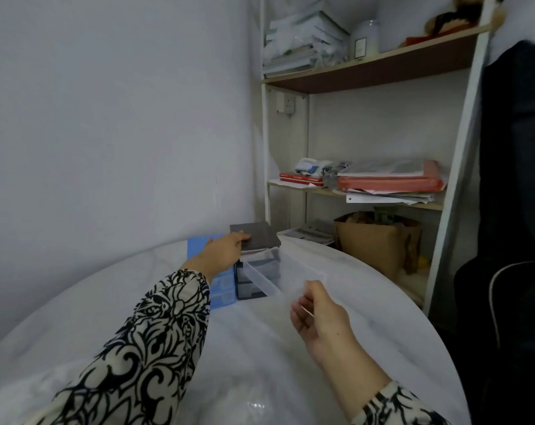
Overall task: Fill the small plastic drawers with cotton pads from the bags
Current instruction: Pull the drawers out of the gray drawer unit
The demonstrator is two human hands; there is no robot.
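Note:
A small dark grey drawer unit (255, 237) stands at the far side of the white round table (382, 302). My left hand (221, 253) rests on the unit's top with its fingers laid over the near left edge. A clear plastic drawer (278, 271) sticks far out of the unit's top slot toward me and looks empty. My right hand (316, 314) pinches the drawer's near front end. A blue drawer unit (221, 289) stands just left of the grey one, mostly behind my left arm. A clear plastic bag (248, 403) lies at the near table edge, blurred.
A white ladder shelf (367, 62) with books, papers and a jar stands behind the table on the right. A brown paper bag (373, 243) sits under it. A black instrument case (517, 210) leans at the far right. A bare wall is on the left.

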